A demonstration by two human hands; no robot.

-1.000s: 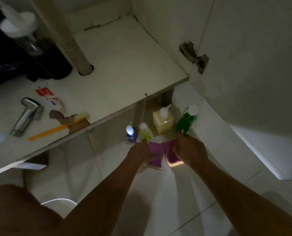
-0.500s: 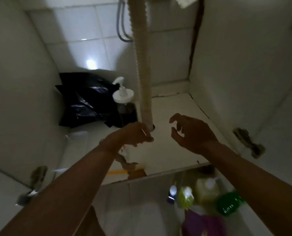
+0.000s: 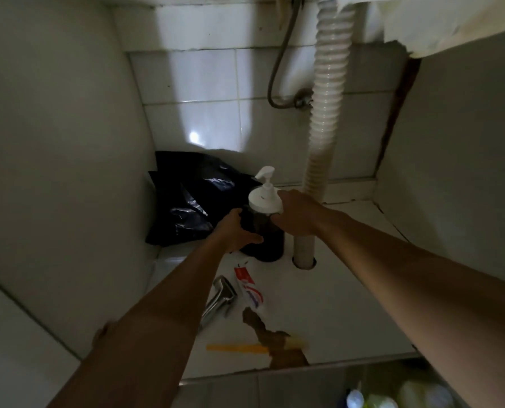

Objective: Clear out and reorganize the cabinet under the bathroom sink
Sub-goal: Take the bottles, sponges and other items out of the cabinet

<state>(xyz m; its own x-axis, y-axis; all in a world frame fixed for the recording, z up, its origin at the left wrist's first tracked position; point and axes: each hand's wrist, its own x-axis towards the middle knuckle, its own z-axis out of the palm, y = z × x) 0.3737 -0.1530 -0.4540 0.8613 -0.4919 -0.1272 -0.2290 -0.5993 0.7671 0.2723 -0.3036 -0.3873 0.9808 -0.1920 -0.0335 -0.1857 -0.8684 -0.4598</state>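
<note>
A dark pump bottle (image 3: 267,241) with a white pump cap stands at the back of the cabinet floor (image 3: 342,304), just left of the drain pipe. My left hand (image 3: 236,232) wraps its left side low down. My right hand (image 3: 298,214) grips its right side just under the cap. Behind the bottle lies a crumpled black plastic bag (image 3: 192,201). Nearer me on the floor lie a toothpaste tube (image 3: 248,287), a chrome tap piece (image 3: 220,300) and an orange toothbrush (image 3: 236,348).
The white corrugated drain pipe (image 3: 323,122) runs down through a hole in the floor right of the bottle. A grey hose (image 3: 279,75) hangs on the tiled back wall. Several bottles (image 3: 392,397) stand on the bathroom floor below the cabinet edge. A brown damaged patch (image 3: 277,341) marks the front edge.
My view rose from the bathroom floor into the cabinet. Both hands left the purple sponges, reached in past the pipe and closed on the dark pump bottle.
</note>
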